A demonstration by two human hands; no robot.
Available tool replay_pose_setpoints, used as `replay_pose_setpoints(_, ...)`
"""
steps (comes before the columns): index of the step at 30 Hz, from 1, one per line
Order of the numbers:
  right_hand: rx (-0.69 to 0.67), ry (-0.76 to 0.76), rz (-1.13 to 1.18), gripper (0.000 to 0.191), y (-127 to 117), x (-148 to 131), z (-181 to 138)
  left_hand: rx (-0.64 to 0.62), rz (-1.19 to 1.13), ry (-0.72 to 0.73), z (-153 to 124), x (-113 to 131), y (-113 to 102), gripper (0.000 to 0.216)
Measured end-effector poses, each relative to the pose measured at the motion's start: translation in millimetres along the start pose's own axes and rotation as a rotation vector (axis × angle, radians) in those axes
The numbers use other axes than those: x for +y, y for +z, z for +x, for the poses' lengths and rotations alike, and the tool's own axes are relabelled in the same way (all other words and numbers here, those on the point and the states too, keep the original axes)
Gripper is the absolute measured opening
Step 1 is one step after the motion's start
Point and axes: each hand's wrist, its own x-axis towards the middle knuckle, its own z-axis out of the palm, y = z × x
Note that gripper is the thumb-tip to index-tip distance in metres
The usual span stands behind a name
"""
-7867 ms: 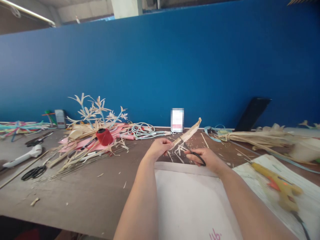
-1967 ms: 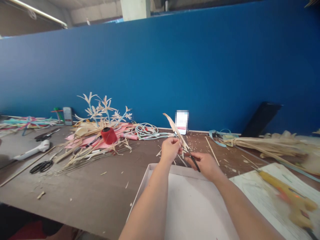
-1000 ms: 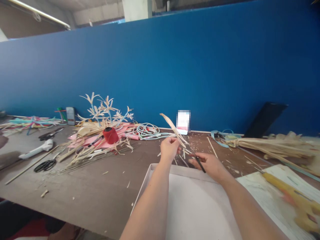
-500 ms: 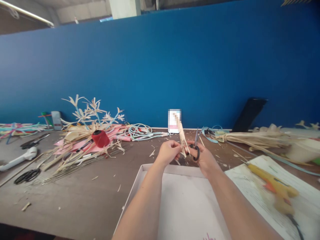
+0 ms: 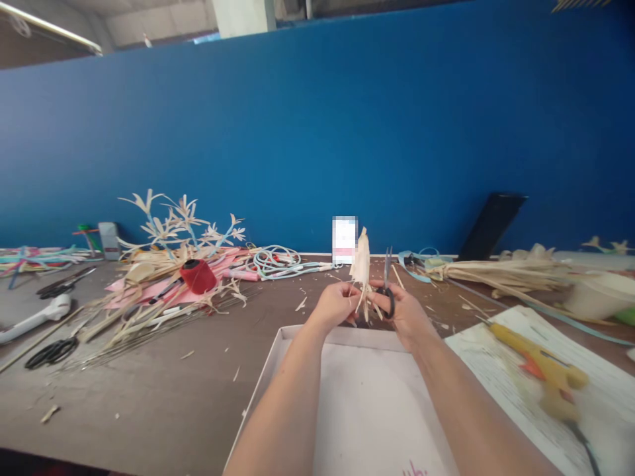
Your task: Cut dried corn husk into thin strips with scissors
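Observation:
My left hand [image 5: 338, 305] pinches the lower, shredded end of a pale dried husk strip [image 5: 362, 259], which stands upright above the fingers. On its other side my right hand [image 5: 399, 307] keeps a pair of scissors [image 5: 387, 291] in its grip, the black handle loops around the fingers and the blades pointing up. Right-hand fingertips also touch the frayed strands at the husk's base. Both hands are over the far rim of a shallow white box [image 5: 367, 390].
To the left lie dried husk flowers [image 5: 183, 215], a red thread spool [image 5: 198, 276], wires and black scissors [image 5: 52, 352]. On the right, a yellow glue gun [image 5: 540, 360] rests on paper, with a husk bundle [image 5: 496, 272] behind. A blue partition [image 5: 317, 132] rises at the back.
The husk strip has turned in my fingers, so its broad side now shows and its lower strands fan out. The scissors stay in my right hand, tilted slightly differently.

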Motion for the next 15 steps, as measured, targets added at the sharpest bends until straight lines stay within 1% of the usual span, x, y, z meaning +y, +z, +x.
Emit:
replay_pose_setpoints(5, -0.032, -0.063, -0.064, 0.046, 0.4, -0.3, -0.8, 0.027, -0.071, 0.036, -0.6, 0.5, -0.7, 0.019)
replay_pose_setpoints(9, -0.056, -0.047, -0.131, 0.046, 1.6, -1.0, -2.2, 0.056, -0.148, 0.04, 0.1, -0.9, -3.2, 0.027)
replay_pose_setpoints(12, -0.088, -0.035, -0.151, 0.048, 2.6, -0.7, -2.4, 0.078, -0.178, 0.056, 1.8, -2.1, -3.8, 0.026)
replay_pose_setpoints(15, -0.078, -0.041, -0.183, 0.047, 3.2, 0.8, -1.9, 0.07, -0.261, 0.044, 3.4, -2.0, -3.7, 0.026)
